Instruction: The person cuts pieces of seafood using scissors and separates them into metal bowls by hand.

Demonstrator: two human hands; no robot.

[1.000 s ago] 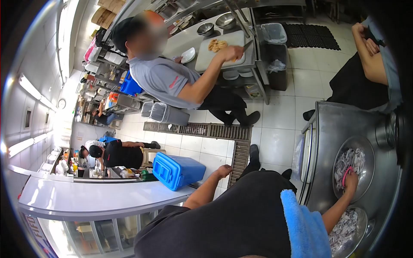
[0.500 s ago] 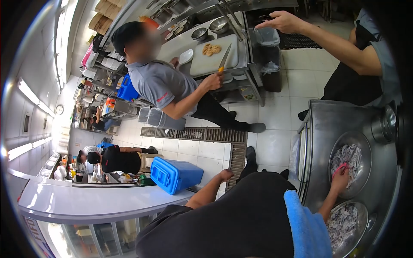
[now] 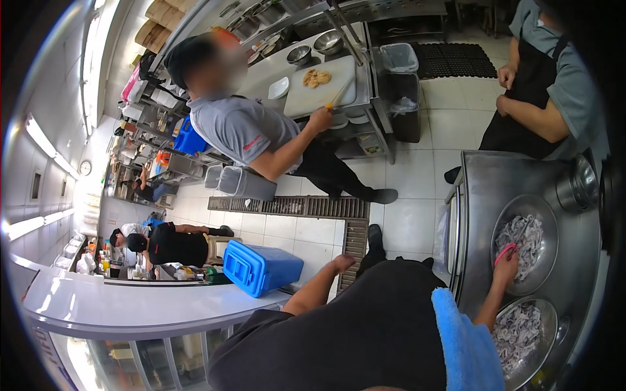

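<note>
My right hand (image 3: 505, 268) is closed around pink-handled scissors (image 3: 503, 251), over a steel bowl (image 3: 551, 242) of pale, greyish cut strips (image 3: 525, 238) that look like squid. The scissors' blades are hard to make out among the strips. Below it stands a second steel bowl (image 3: 551, 326) holding more such strips (image 3: 516, 335), near my right forearm. My left hand (image 3: 342, 263) hangs beside my body above the floor, its fingers curled in, with nothing visible in it. A blue towel (image 3: 466, 345) lies over my right side.
Both bowls stand on a steel counter (image 3: 486, 189), with steel pots (image 3: 577, 184) further along. A co-worker (image 3: 554, 104) stands beyond it. Another person (image 3: 241, 130) holds a yellow-handled knife (image 3: 331, 104) at a white cutting board (image 3: 306, 101). A blue bin (image 3: 264, 267) is left of me.
The co-worker's outstretched arm has come down to waist height. The other person's knife has lowered toward the board. My right hand and scissors have shifted slightly within the bowl.
</note>
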